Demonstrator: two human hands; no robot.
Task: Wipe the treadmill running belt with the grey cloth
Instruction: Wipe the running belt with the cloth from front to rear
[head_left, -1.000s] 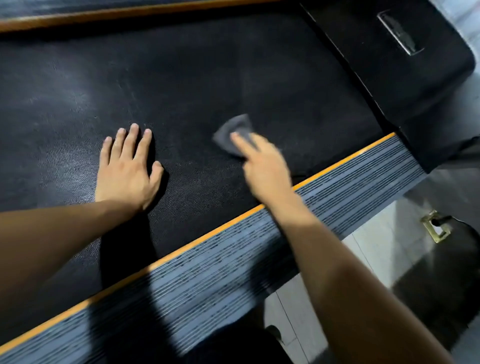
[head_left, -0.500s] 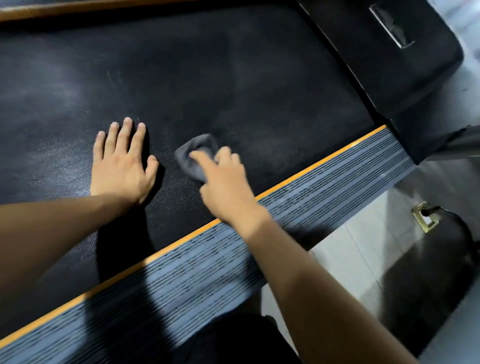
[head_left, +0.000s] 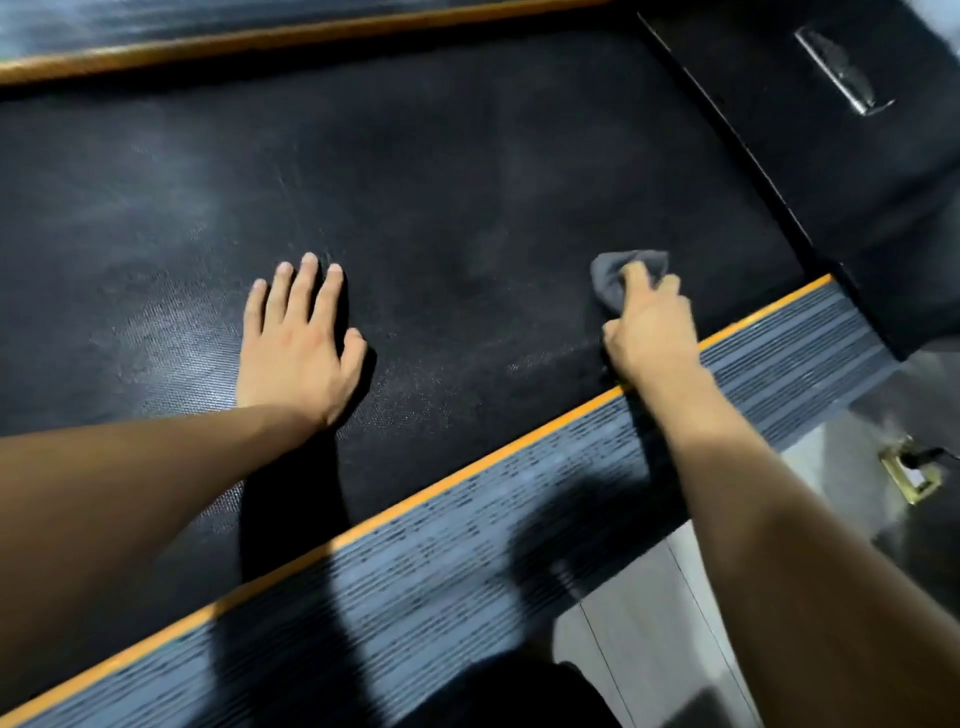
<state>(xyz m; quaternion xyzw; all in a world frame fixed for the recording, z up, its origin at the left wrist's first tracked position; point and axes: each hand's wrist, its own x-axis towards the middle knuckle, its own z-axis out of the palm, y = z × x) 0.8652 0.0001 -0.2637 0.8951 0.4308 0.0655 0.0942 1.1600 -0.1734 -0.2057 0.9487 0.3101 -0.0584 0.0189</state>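
Note:
The black textured running belt fills the upper middle of the head view. My left hand lies flat on it, palm down, fingers spread and holding nothing. My right hand presses a small bunched grey cloth onto the belt close to the near orange edge strip. Only the cloth's far part shows past my fingers; the rest is under the hand.
A ribbed grey side rail runs diagonally along the near edge. The black motor cover with a metal badge sits at the upper right. A far orange strip borders the belt. Tiled floor and a brass fitting lie lower right.
My right hand has swept the cloth to the right along the belt, away from my left hand and toward the motor cover. My left hand has stayed flat in place.

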